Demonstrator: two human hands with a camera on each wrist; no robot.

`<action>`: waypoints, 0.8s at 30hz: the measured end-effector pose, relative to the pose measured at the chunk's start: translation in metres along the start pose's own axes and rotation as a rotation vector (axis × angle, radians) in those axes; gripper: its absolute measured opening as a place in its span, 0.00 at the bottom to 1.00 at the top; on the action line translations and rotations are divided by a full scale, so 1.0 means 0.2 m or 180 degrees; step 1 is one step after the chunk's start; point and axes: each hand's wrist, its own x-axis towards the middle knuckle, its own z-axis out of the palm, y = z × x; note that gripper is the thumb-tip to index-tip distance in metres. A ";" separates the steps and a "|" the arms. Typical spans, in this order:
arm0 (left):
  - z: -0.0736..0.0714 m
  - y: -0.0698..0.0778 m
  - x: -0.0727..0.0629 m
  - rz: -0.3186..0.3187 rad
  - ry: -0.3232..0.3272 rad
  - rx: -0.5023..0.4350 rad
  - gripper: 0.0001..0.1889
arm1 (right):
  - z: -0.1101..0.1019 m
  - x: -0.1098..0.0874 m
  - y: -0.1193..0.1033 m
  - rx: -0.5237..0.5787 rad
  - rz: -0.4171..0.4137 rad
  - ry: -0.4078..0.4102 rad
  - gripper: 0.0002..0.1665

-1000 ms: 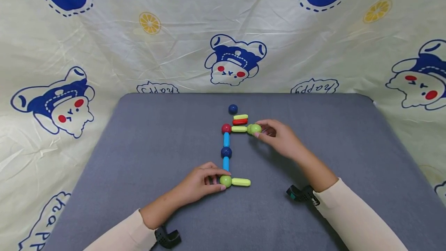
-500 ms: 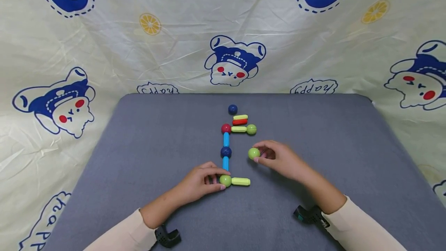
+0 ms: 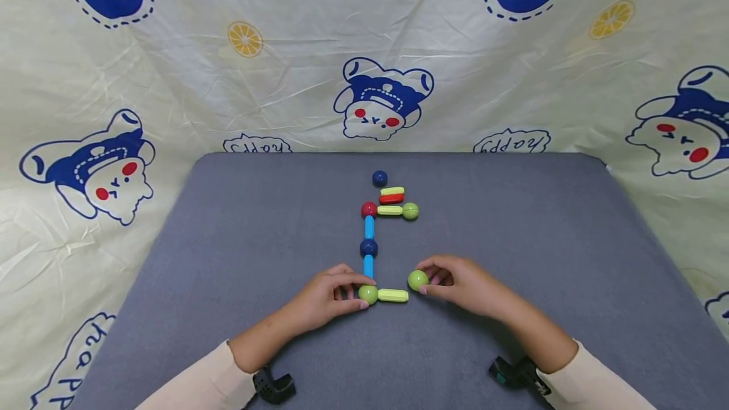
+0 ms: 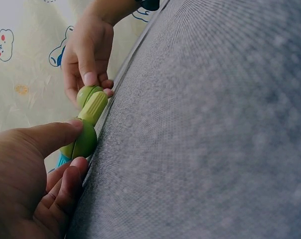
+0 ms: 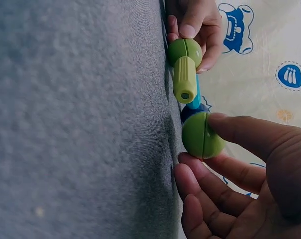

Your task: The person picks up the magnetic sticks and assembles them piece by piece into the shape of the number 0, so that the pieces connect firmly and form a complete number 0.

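Note:
My left hand [image 3: 327, 296] pinches a green ball [image 3: 367, 294] at the near corner of a connected ball-and-rod shape. A yellow-green rod [image 3: 393, 296] sticks out to the right from that ball, its free end showing in the right wrist view. Between thumb and fingers my right hand [image 3: 461, 283] pinches a second green ball [image 5: 203, 135], just beyond and right of the rod's free end. From the left hand's ball, blue rods [image 3: 369, 228] and a dark blue ball [image 3: 369, 248] run back to a red ball [image 3: 369, 209]. Another yellow-green rod [image 3: 390, 211] joins it to a green ball [image 3: 411, 211].
Behind the shape lie a loose red rod [image 3: 392, 198], a yellow-green rod [image 3: 392, 190] and a dark blue ball [image 3: 380, 178]. Everything rests on a grey cloth-covered table [image 3: 256, 220]. A printed curtain [image 3: 296, 81] hangs at the back and sides.
My right hand has drawn its green ball away from the far green ball, toward me, to near the front rod's free end. My left hand stays on its ball.

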 end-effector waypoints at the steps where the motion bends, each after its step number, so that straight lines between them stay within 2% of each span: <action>1: 0.00 0.00 0.00 0.0001 0.0004 -0.0003 0.17 | 0.00 -0.01 0.00 -0.0001 0.0003 -0.0017 0.21; 12: 0.00 0.00 0.00 0.0050 0.0024 0.0030 0.17 | 0.03 -0.05 0.00 0.0019 -0.0121 -0.0077 0.21; 24: 0.00 -0.01 0.00 0.0068 0.0018 -0.0013 0.17 | 0.05 -0.06 0.01 0.0043 -0.0105 -0.0040 0.20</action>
